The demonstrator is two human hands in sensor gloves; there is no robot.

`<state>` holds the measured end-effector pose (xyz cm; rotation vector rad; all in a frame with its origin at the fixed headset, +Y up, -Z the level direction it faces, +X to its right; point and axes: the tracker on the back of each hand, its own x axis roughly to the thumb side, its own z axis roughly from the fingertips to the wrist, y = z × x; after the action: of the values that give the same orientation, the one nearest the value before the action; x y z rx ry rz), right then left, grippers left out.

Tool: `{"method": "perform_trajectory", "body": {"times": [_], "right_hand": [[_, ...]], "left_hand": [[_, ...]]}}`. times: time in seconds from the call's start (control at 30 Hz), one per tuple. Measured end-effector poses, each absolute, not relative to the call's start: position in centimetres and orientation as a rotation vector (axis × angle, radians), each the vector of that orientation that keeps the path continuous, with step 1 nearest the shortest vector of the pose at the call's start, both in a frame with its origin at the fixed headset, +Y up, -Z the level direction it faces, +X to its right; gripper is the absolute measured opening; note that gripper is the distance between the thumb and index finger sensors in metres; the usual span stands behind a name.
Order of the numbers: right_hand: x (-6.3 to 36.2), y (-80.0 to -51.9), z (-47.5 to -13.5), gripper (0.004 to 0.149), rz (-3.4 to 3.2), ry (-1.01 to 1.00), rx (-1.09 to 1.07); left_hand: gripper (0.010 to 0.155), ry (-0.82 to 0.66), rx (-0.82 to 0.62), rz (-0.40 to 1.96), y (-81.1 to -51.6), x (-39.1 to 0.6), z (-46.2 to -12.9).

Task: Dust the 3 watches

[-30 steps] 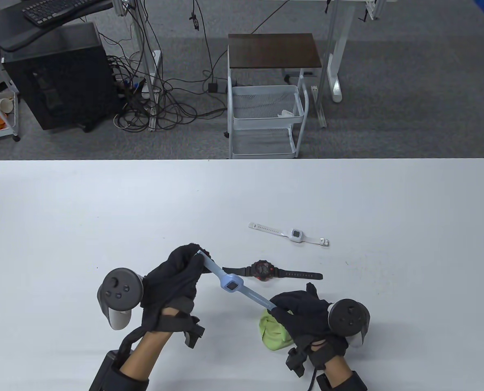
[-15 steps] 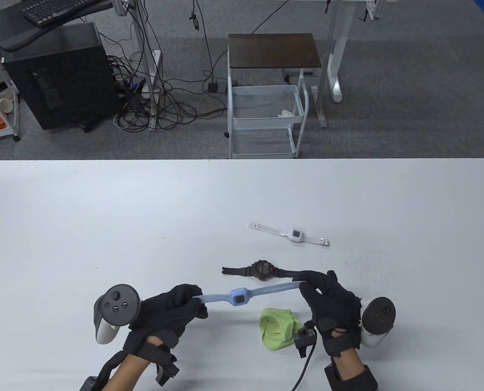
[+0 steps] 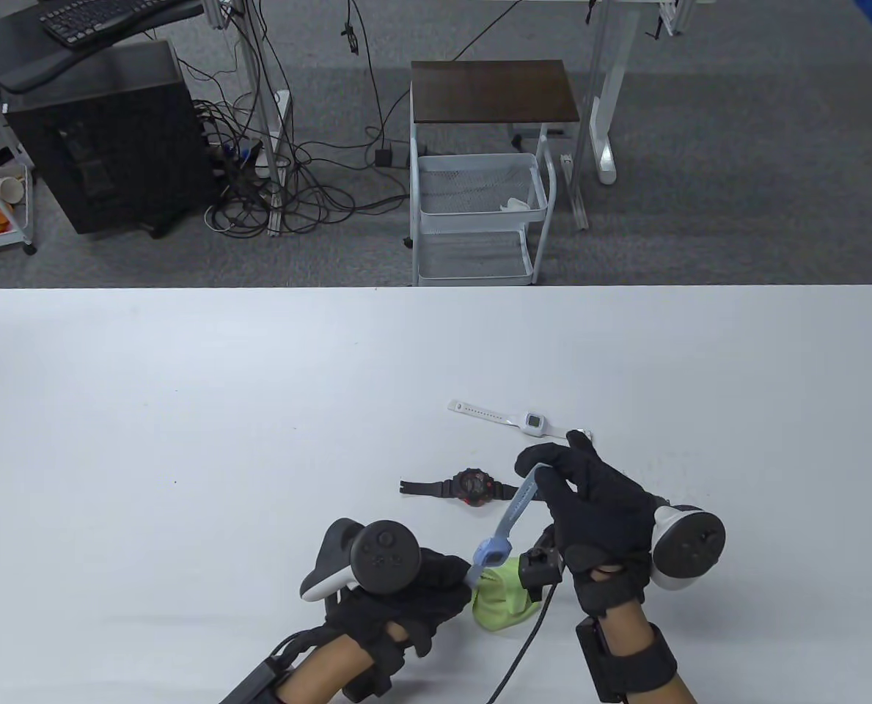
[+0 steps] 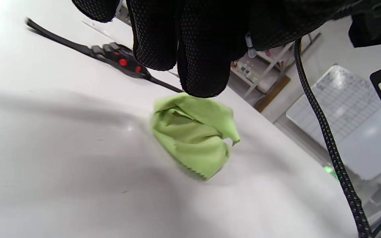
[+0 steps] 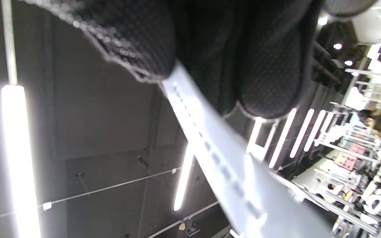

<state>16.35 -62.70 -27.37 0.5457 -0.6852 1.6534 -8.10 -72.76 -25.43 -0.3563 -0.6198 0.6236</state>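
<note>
Both hands hold the pale blue watch (image 3: 491,551) off the table, slanting over the green cloth (image 3: 500,600). My right hand (image 3: 542,469) pinches the upper strap, whose holes show in the right wrist view under the fingers (image 5: 270,82). My left hand (image 3: 459,579) grips the lower strap end right beside the watch face. The left wrist view has its curled fingers (image 4: 203,59) just above the crumpled green cloth (image 4: 193,132). A black watch with red details (image 3: 472,485) (image 4: 121,61) lies flat behind the cloth. Farther back lies the white watch (image 3: 535,422), close to my right fingertips.
The white table (image 3: 186,411) stretches wide to the left and back. A black cable (image 3: 524,645) hangs from my right wrist near the cloth. Beyond the far edge stand a white wire cart (image 3: 480,213), a dark cabinet (image 3: 105,139) and tangled floor cables.
My left hand moved right and nearer the front edge; my right hand moved away from me. The blue watch swung from level to a steep slant above the cloth.
</note>
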Motion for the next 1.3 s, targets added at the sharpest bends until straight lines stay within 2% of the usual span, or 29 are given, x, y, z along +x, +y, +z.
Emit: {"method": "perform_trajectory", "body": {"times": [0.13, 0.23, 0.4, 0.5, 0.7, 1.3], "right_hand": [[15.6, -61.5, -27.3, 0.037, 1.742, -0.713, 0.605], [15.0, -61.0, -27.3, 0.037, 1.813, -0.712, 0.654], [14.4, -60.7, -27.6, 0.038, 1.891, -0.71, 0.692], [14.4, -60.4, -27.7, 0.039, 1.911, -0.711, 0.702], [15.2, -59.6, -27.9, 0.039, 1.962, -0.717, 0.686], [15.9, -59.6, -28.2, 0.039, 2.004, -0.684, 0.659]], "left_hand": [[0.041, -0.596, -0.34, 0.679, -73.6, -7.5, -26.3], [0.041, -0.582, -0.275, 0.643, -74.0, -7.5, -26.6], [0.044, -0.575, -0.263, 0.603, -74.5, -7.7, -27.0], [0.057, -0.547, -0.252, 0.592, -74.8, -8.5, -27.4], [0.068, -0.534, -0.248, 0.598, -75.0, -9.5, -27.6], [0.069, -0.561, -0.299, 0.592, -75.3, -9.7, -27.4]]}}
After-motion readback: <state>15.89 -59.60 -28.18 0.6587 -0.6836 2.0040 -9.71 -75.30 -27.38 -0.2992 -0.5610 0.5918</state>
